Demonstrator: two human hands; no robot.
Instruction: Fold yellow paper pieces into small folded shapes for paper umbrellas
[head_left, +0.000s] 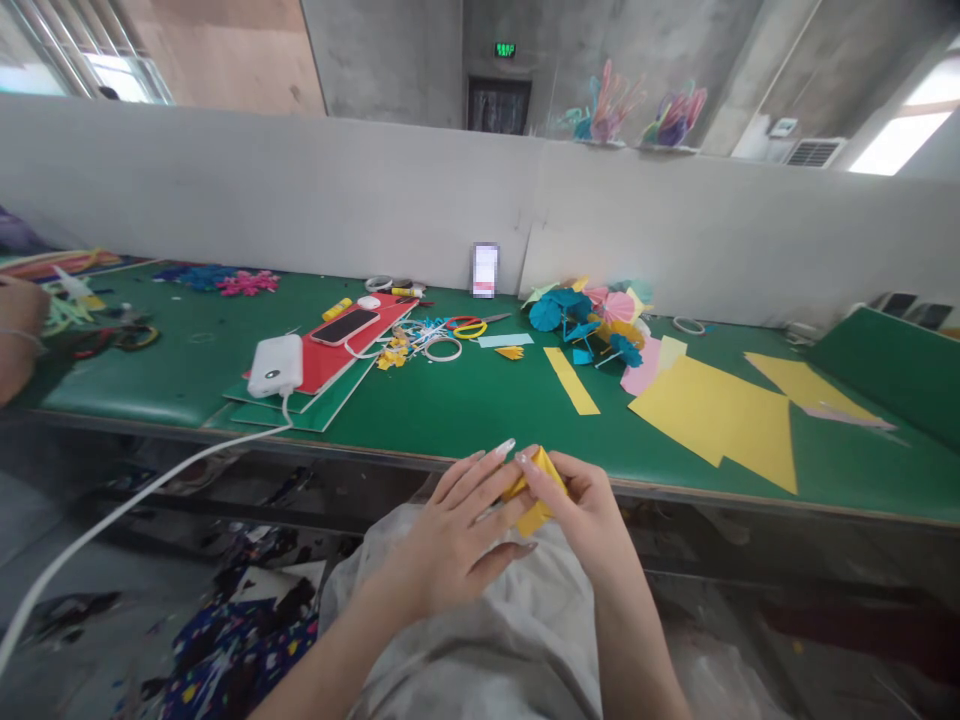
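Both hands closed on yellow paper [534, 497] over the lap, just short of the tabletop [465, 400] edge: left hand [457, 535] flat across its near side, right hand [589, 515] pinching the top, long axis tilted up-right between them, equally near both.

Honestly not much to read here. There's a green lit sign [505, 49] over the dark doorway [499, 105] at the back, but its characters are too small to make out. The card [484, 270] propped against the wall on the table [465, 400] is blurred, so nothing legible there either.
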